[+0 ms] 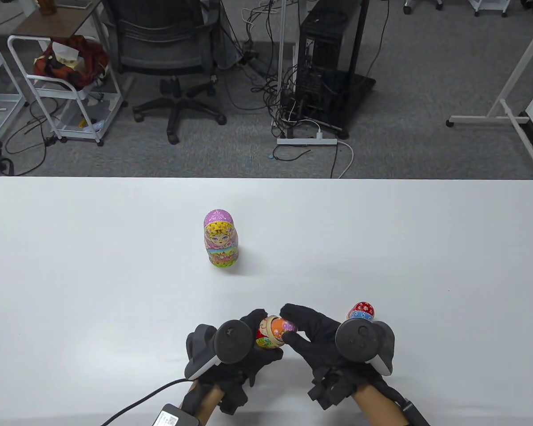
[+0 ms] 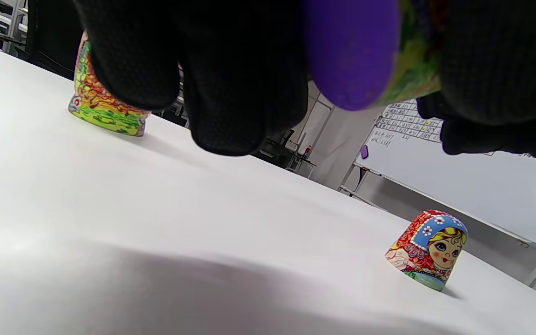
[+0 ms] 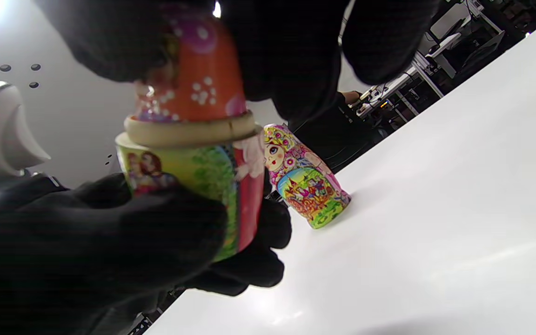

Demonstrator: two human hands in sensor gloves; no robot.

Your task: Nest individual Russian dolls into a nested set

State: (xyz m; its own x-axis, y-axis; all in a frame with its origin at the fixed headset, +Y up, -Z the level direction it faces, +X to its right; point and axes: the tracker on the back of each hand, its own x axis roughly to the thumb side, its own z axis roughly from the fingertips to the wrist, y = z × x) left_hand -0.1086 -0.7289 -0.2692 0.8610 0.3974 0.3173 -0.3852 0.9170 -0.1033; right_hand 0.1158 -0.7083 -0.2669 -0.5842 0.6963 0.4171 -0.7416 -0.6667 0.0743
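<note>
My left hand (image 1: 261, 342) grips the lower half of a doll (image 1: 265, 340), painted green and red with a bare wooden rim (image 3: 189, 132). My right hand (image 1: 292, 327) pinches a small orange doll (image 1: 281, 329) that sits partly inside that lower half (image 3: 189, 184); the orange doll also shows in the right wrist view (image 3: 200, 79). Both are held tilted just above the table. The lower half's purple base (image 2: 351, 51) shows in the left wrist view. A red and blue doll top half (image 1: 362, 311) stands on the table beyond my right hand, and shows in the left wrist view (image 2: 428, 249).
A larger closed pink and purple doll (image 1: 220, 239) stands upright mid-table, beyond both hands; it also shows in the wrist views (image 3: 303, 179) (image 2: 105, 107). The white table (image 1: 93, 288) ends at its far edge, with a chair and cables on the floor behind.
</note>
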